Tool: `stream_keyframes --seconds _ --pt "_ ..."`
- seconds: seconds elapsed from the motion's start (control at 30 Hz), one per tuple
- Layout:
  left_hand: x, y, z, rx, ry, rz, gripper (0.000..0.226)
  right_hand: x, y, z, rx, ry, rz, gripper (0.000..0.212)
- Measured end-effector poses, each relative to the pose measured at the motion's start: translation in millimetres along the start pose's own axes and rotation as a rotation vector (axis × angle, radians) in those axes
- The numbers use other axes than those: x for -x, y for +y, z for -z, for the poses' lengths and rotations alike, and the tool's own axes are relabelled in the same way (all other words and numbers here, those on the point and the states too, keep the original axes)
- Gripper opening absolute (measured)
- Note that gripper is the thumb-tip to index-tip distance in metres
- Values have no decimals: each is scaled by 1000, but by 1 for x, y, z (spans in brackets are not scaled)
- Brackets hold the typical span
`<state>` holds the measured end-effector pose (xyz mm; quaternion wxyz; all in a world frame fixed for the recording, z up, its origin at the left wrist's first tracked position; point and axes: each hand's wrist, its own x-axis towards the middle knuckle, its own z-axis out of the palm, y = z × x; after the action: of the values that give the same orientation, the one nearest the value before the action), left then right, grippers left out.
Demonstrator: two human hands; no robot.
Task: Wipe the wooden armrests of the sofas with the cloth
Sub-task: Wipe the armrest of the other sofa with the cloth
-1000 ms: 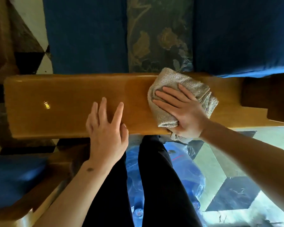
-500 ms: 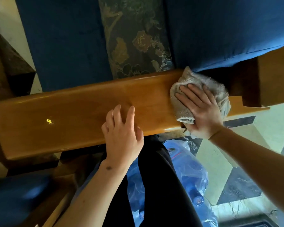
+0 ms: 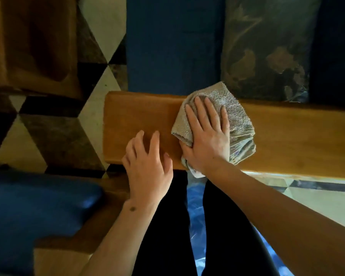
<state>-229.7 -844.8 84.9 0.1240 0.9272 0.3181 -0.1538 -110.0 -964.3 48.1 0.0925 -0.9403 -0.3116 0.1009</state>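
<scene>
A broad, glossy wooden armrest (image 3: 287,136) runs across the middle of the view, its left end near the centre. A crumpled beige cloth (image 3: 235,112) lies on it. My right hand (image 3: 207,136) presses flat on the cloth with fingers spread, pointing away from me. My left hand (image 3: 147,164) rests beside it on the armrest's near edge, fingers apart, holding nothing. The cloth's lower corner hangs over the near edge under my right wrist.
Behind the armrest are a blue sofa cushion (image 3: 173,42) and a floral pillow (image 3: 267,48). Another blue-cushioned seat with a wooden frame (image 3: 32,208) sits at the lower left. Patterned floor tiles (image 3: 54,134) lie to the left; a blue plastic bag (image 3: 195,216) lies between my legs.
My right hand has slid the cloth leftward along the armrest, from near the sofa back to close beside my left hand. The view has shifted, so the armrest's left end is near the centre.
</scene>
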Motion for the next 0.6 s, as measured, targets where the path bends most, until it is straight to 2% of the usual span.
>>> stream_keyframes --seconds 0.17,0.3,0.4,0.47,0.6 --pt "-12 -74 22 120 45 115 54 -52 -105 -19 -9 -18 199 77" --pt "-15 -113 27 624 94 223 37 -63 -158 -35 -25 -52 391 77" --pt "-4 -118 33 791 193 343 44 -48 -158 -41 -30 -110 632 76" --pt "3 -114 40 868 283 353 53 -41 -147 -40 -31 -153 771 75" --pt "15 -95 46 1092 315 423 53 -40 -129 -36 -50 -186 834 82"
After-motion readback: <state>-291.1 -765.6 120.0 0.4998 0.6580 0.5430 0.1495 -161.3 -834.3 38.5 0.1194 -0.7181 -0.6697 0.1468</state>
